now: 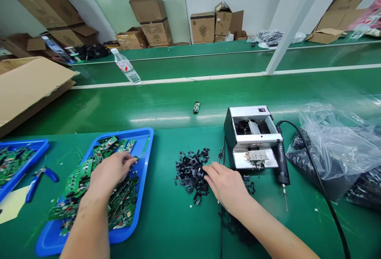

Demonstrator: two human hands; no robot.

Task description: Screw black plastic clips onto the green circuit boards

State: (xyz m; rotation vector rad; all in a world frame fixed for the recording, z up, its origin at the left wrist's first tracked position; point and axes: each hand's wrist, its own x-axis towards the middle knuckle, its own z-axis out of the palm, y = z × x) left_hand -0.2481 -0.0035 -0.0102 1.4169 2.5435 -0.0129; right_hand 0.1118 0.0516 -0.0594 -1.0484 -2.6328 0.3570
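Note:
My left hand [111,173] reaches into a blue tray [145,179] heaped with green circuit boards [122,207]. Its thumb and fingers are pinched at the tray's right side, with a small circuit board [136,158] showing at the fingertips. My right hand [226,185] is at the right edge of a pile of small black plastic clips [190,171], fingers closed together on a black clip [204,170] that they partly cover. A thin metal tool or plug [220,154] shows just behind this hand; I cannot make out which.
A silver-and-black machine [253,138] stands at the right, with a corded electric screwdriver [282,163] beside it. Plastic bags of black parts [333,147] lie further right. Blue nippers [38,181] and another blue tray [22,171] are left. One circuit board [196,107] lies beyond; a bottle [126,66] stands behind.

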